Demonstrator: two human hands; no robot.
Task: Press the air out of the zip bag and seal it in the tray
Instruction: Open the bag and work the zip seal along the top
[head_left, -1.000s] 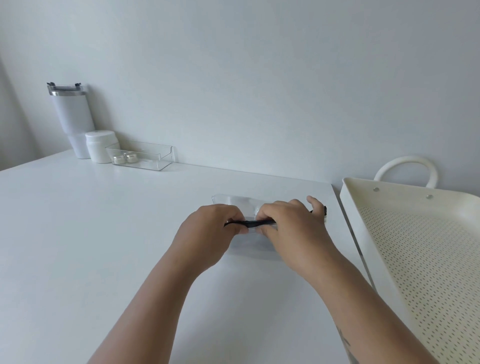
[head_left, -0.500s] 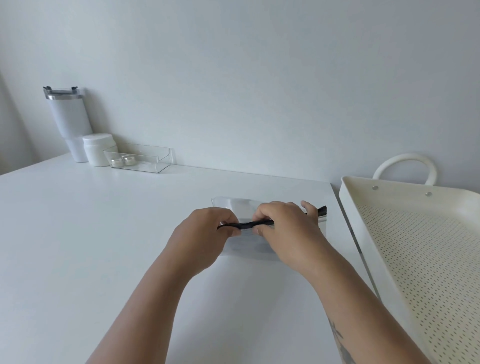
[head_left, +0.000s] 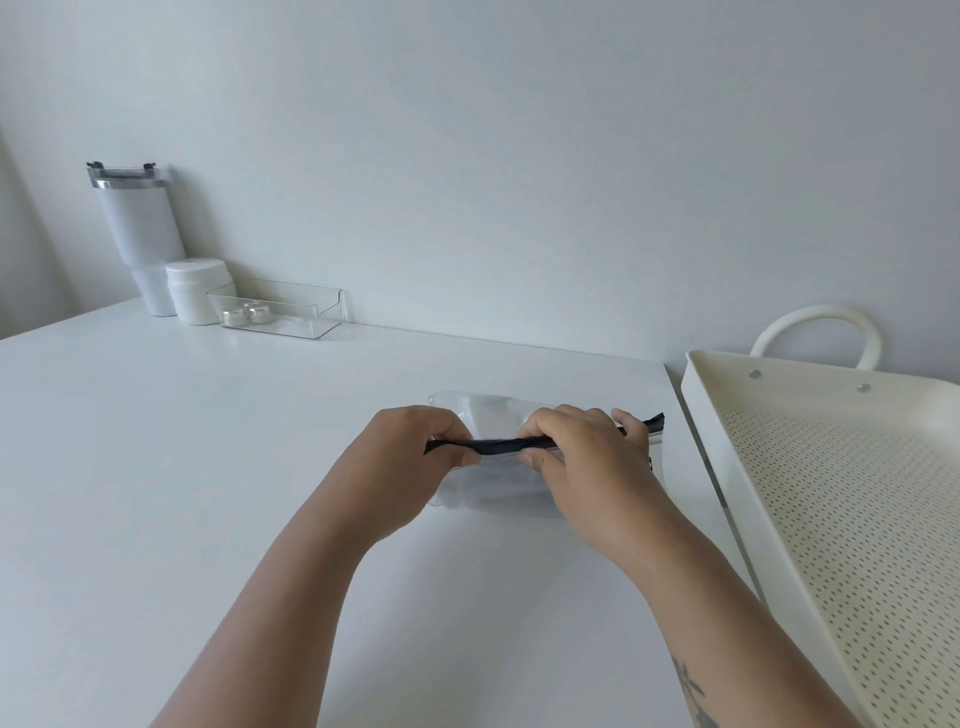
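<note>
Clear glossy plastic zip bag (head_left: 493, 415); matt perforated cream tray (head_left: 831, 493); smooth matt white table (head_left: 156, 467).

left hand (head_left: 410, 457) pinching, right hand (head_left: 592, 462) pinching

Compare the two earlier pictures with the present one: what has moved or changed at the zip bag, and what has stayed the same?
The hands have drawn apart along the black zip strip, baring more of it: the left hand holds its left end, the right hand has slid rightward. Neither grip let go. The zip bag stays on the table, outside the tray; the tumbler, jar and clear bin are unmoved.
</note>
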